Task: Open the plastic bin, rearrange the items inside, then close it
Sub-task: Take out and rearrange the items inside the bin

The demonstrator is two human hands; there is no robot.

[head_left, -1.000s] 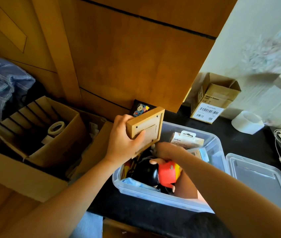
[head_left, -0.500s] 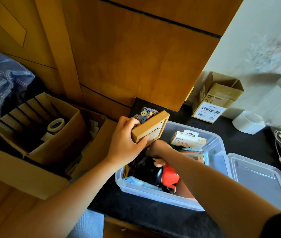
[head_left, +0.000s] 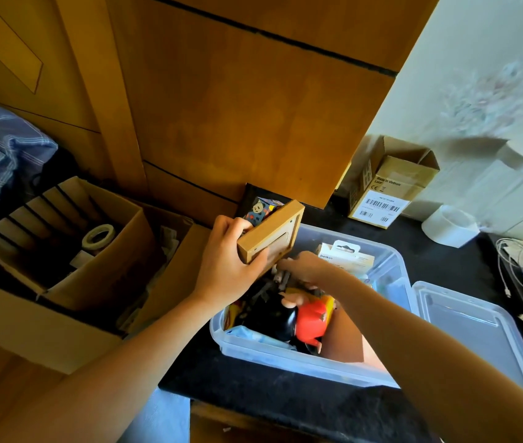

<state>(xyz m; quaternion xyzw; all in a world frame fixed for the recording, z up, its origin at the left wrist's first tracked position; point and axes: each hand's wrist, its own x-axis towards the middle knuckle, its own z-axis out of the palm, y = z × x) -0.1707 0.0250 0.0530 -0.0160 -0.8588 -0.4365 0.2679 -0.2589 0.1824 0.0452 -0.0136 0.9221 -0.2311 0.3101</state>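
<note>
Head view: plastic bin (head_left: 391,266) open on dark counter (head_left: 253,398), lid (head_left: 477,340) flat just right of it. Left hand (head_left: 225,270) grips wooden frame (head_left: 271,231) above bin's back-left corner. Right hand (head_left: 305,268) deep among items, finger state cannot tell.

Risks: frame slips, hits black-and-red toy (head_left: 298,314); frame corner near cabinet (head_left: 253,123); forearm may tip white package (head_left: 346,255).

Room: bin crowded; cardboard box (head_left: 61,266) close left; free counter in front.
</note>
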